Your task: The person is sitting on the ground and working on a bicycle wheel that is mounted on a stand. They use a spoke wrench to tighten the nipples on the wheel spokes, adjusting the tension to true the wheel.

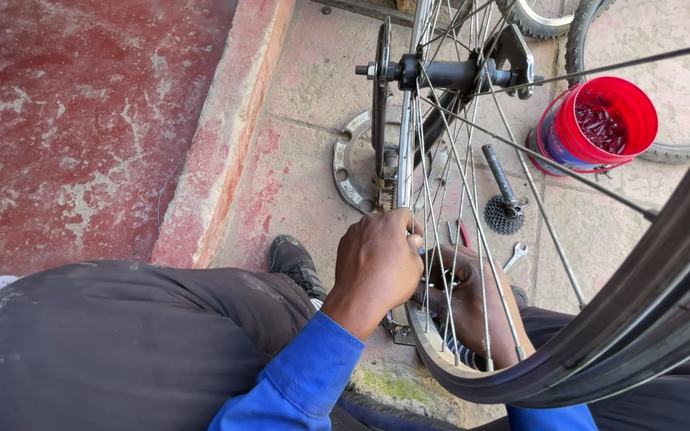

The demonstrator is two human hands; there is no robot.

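A spoked bicycle wheel stands upright between my knees, its rim (406,152) edge-on and its black hub (449,73) at the top. My left hand (377,267) is closed on the rim at its near side, fingers pinched around spokes. Behind the spokes my right hand (465,299) is curled, seeming to hold a small tool with a red handle (464,234); the grip itself is hidden. A black tyre (648,311) arcs across the lower right, close to the camera.
A red bucket (596,124) of small parts stands on the paving at upper right. A sprocket cluster with a tool (505,209), a small spanner (514,256) and a metal ring (346,172) lie on the ground. A raised red kerb (217,136) runs along the left.
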